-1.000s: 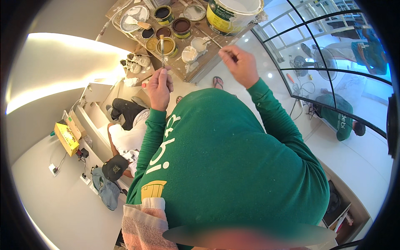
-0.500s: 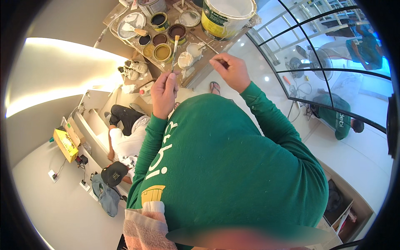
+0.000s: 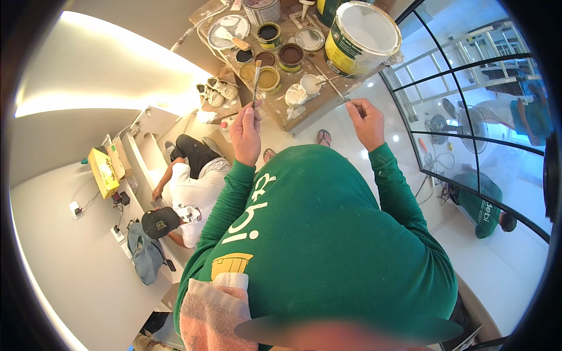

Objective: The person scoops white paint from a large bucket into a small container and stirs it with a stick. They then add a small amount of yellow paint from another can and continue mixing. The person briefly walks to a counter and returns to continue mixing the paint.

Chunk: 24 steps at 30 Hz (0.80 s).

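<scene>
My left hand is closed round the handle of a paintbrush, its pale bristles pointing up in front of the mustard paint can. My right hand pinches the near end of a thin stick, whose far end reaches over the workbench. I cannot make out what its far tip is. Between the two hands, near the bench edge, are a white cup and a crumpled white wad. Brown and black open paint cans stand just behind.
A large paint bucket stands at the bench's right. A putty knife lies across a white lid. To my left a person in a white shirt bends low by a long cabinet. Black-framed glass panels rise on the right. Shoes sit beside the bench.
The bench now appears lower and further right as the view shifts. My right hand has lowered, and the stick slants more steeply. My left hand still holds the paintbrush upright.
</scene>
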{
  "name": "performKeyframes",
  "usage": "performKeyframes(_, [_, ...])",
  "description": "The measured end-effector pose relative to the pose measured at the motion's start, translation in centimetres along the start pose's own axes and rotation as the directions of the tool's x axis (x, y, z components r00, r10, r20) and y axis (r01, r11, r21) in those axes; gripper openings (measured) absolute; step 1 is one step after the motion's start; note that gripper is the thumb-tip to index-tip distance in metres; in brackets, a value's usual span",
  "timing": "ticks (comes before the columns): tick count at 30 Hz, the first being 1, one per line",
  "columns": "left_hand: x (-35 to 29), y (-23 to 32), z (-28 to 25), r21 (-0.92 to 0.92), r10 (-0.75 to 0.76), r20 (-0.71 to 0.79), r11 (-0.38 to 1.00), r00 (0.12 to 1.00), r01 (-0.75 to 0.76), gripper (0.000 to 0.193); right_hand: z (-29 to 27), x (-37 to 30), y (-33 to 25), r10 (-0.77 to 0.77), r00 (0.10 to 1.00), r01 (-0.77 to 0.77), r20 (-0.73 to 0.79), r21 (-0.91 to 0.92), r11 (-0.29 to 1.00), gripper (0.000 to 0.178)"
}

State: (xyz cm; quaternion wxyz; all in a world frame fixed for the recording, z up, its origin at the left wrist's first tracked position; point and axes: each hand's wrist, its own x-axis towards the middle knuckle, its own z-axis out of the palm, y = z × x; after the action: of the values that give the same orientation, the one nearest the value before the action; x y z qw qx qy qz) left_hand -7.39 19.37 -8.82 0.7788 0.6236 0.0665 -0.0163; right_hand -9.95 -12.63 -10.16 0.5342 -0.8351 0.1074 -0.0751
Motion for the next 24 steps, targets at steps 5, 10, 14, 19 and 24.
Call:
performKeyframes(5, [0.3,-1.3,-1.0,0.110,0.036,-0.100,0.994,0.994,-0.025,0.026,0.4,0.3,0.1,-0.023,1.000,0.023,-0.005,-0.016,1.000,0.023])
performKeyframes(10, [1.7,-4.0,-1.9,0.037,-0.083,-0.229,0.995,0.970,0.094,0.026,2.1,2.9,-0.7,0.005,1.000,-0.005,-0.003,0.182,0.983,0.031])
performKeyframes(14, [1.8,-4.9,-2.0,-0.025,-0.141,-0.186,0.990,0.973,0.138,0.025,3.7,6.0,-2.0,-0.016,0.998,-0.002,0.056,0.303,0.953,0.033])
performKeyframes(19, [1.5,-4.9,-1.5,-0.005,-0.083,-0.130,0.997,0.988,0.083,0.022,2.6,7.3,-4.6,-0.182,0.982,0.180,0.053,0.046,0.983,0.027])
performKeyframes(24, [1.4,-5.2,-1.9,0.006,-0.115,-0.132,0.993,0.985,0.117,0.024,0.4,6.7,-7.6,-0.243,0.969,0.245,0.045,-0.055,0.968,0.025])
